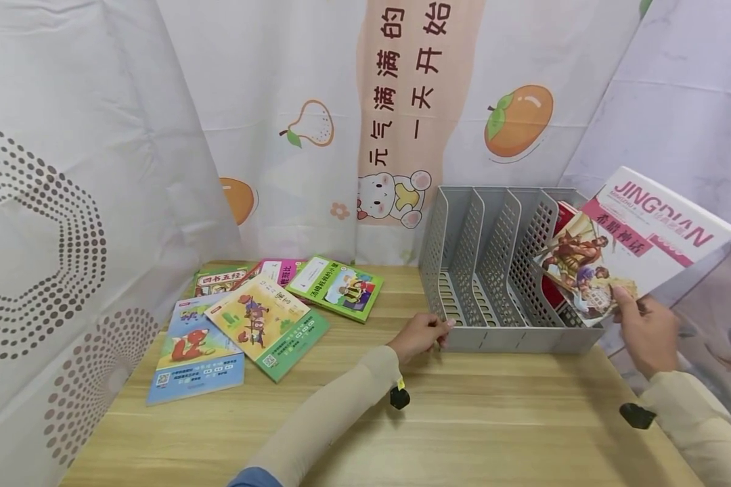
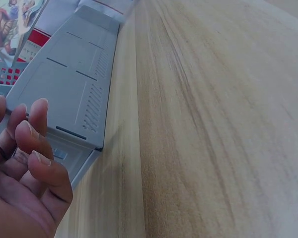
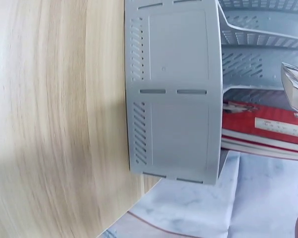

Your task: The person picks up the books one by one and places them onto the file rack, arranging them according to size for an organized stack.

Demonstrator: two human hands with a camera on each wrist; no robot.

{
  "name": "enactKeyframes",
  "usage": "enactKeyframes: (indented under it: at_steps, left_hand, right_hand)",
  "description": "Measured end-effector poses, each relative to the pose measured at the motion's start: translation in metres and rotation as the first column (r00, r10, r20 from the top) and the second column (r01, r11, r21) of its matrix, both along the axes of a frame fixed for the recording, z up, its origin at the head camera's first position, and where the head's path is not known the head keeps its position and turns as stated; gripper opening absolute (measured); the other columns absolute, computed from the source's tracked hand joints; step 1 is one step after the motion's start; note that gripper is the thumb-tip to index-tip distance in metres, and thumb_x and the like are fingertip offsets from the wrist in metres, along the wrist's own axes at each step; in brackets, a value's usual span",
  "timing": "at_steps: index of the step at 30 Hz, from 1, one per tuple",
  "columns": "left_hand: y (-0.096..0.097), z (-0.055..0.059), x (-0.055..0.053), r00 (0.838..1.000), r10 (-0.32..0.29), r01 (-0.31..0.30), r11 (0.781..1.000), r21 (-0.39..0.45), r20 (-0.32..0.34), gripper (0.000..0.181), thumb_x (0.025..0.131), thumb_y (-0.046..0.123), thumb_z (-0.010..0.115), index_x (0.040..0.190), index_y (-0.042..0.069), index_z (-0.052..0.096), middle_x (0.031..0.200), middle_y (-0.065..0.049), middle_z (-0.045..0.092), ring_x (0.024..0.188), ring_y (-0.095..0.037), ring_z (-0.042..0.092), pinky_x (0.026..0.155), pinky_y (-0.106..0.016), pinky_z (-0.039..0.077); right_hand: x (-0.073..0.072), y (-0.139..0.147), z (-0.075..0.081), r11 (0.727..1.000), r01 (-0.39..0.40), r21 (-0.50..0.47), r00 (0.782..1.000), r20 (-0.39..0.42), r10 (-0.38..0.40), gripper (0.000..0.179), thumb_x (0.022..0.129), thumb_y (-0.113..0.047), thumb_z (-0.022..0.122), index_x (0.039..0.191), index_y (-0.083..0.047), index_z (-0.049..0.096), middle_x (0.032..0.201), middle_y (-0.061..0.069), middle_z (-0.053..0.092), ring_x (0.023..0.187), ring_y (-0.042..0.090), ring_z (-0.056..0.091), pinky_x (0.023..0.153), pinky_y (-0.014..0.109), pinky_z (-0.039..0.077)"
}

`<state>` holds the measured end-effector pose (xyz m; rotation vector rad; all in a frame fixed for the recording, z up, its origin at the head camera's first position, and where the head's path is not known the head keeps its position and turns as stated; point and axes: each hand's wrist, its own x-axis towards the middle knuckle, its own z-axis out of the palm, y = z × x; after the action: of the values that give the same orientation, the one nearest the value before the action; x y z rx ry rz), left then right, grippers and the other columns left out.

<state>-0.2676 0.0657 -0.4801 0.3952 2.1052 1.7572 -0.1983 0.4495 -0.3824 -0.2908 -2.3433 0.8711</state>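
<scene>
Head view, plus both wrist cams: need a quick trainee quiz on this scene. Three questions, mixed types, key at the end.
1. Multiple choice: what does the right hand hold?
A) a blue fox-cover book
B) the white-and-pink book
C) nothing

2. True or false: the left hand also holds a book.

3. Short answer: in the head view, which compartment of the gray rack contains a red-covered book?

Key:
1. B.
2. False; it is at the rack's front left corner, and whether it grips the rack is unclear.
3. The rightmost one.
</scene>
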Motion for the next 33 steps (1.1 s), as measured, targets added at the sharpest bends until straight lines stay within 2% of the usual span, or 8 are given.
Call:
enactKeyframes:
  at_steps: [6,13,16,19,22,26,29,33]
  left_hand:
    - [-0.002,-0.002,-0.002,1.0,-0.019,0.019,1.0,0.011,-0.011,0.043,0.103,0.044,0.061,0.09,0.004,0.068,0.076,-0.005,0.07,0.058,-0.017,0.049,0.051,-0.03,0.039]
    - [-0.002,-0.003,-0.003,0.999,-0.03,0.03,0.999,0.028,-0.017,0.043,0.104,0.043,0.061,0.092,0.002,0.068,0.075,-0.003,0.069,0.06,-0.017,0.05,0.053,-0.029,0.042]
    - [-0.002,-0.003,-0.003,0.999,-0.027,0.027,0.999,0.03,-0.019,0.042,0.104,0.043,0.061,0.089,0.004,0.068,0.075,-0.003,0.069,0.06,-0.017,0.05,0.053,-0.029,0.041]
    - [-0.001,-0.002,-0.003,1.0,-0.021,0.022,0.999,0.033,-0.014,0.04,0.104,0.043,0.061,0.087,0.007,0.067,0.076,-0.004,0.069,0.059,-0.017,0.05,0.052,-0.029,0.041]
    - [-0.001,-0.002,-0.002,1.0,-0.019,0.02,0.999,0.03,-0.012,0.039,0.104,0.043,0.06,0.086,0.009,0.067,0.076,-0.004,0.069,0.059,-0.017,0.05,0.053,-0.03,0.042]
    - [-0.001,0.0,0.001,1.0,-0.017,0.018,1.0,0.016,-0.02,0.041,0.104,0.043,0.06,0.088,0.006,0.068,0.075,-0.003,0.069,0.061,-0.018,0.052,0.055,-0.03,0.043]
    - [-0.002,0.002,0.002,1.0,-0.023,0.023,1.0,0.007,-0.021,0.041,0.105,0.041,0.06,0.092,0.003,0.068,0.075,-0.004,0.068,0.061,-0.019,0.053,0.055,-0.03,0.043]
    - [-0.001,0.003,0.003,0.999,-0.024,0.024,1.0,0.001,-0.021,0.041,0.105,0.04,0.059,0.094,0.002,0.068,0.075,-0.005,0.068,0.059,-0.017,0.052,0.054,-0.029,0.043]
  right_hand:
    - [0.0,0.006,0.0,0.999,0.036,-0.02,0.999,0.01,-0.036,0.049,0.107,-0.042,0.052,0.093,0.003,0.065,0.06,-0.029,0.05,0.054,-0.004,0.047,0.048,0.02,0.037]
    - [-0.003,0.013,-0.003,0.987,0.123,-0.101,0.992,0.005,-0.123,0.041,0.105,-0.047,0.054,0.087,-0.011,0.064,0.057,-0.028,0.049,0.055,-0.002,0.047,0.049,0.019,0.036]
    - [-0.005,0.015,-0.004,0.983,0.157,-0.098,0.987,-0.009,-0.158,0.043,0.104,-0.047,0.056,0.084,-0.01,0.065,0.056,-0.031,0.047,0.055,-0.003,0.045,0.051,0.019,0.034]
    - [-0.007,0.017,-0.005,0.985,0.169,-0.028,0.986,0.001,-0.169,0.05,0.104,-0.047,0.055,0.085,-0.002,0.066,0.053,-0.032,0.045,0.054,-0.002,0.043,0.056,0.025,0.034]
    - [-0.008,0.019,-0.006,0.993,0.108,0.041,0.992,0.065,-0.111,0.056,0.106,-0.046,0.05,0.086,0.005,0.065,0.056,-0.01,0.057,0.061,0.015,0.052,0.075,0.042,0.038]
    - [-0.014,0.019,-0.008,0.994,0.03,0.1,0.983,0.179,-0.048,0.063,0.108,-0.048,0.041,0.082,0.006,0.06,0.073,0.027,0.063,0.075,0.047,0.055,0.076,0.058,0.034]
    - [-0.021,0.014,-0.01,0.993,0.03,0.116,0.974,0.219,-0.055,0.066,0.108,-0.05,0.039,0.077,0.005,0.058,0.077,0.033,0.062,0.078,0.054,0.057,0.067,0.053,0.037]
    - [-0.032,0.001,-0.01,0.994,0.048,0.102,0.965,0.253,-0.072,0.068,0.108,-0.052,0.038,0.078,0.005,0.061,0.071,0.026,0.065,0.074,0.049,0.062,0.063,0.046,0.04]
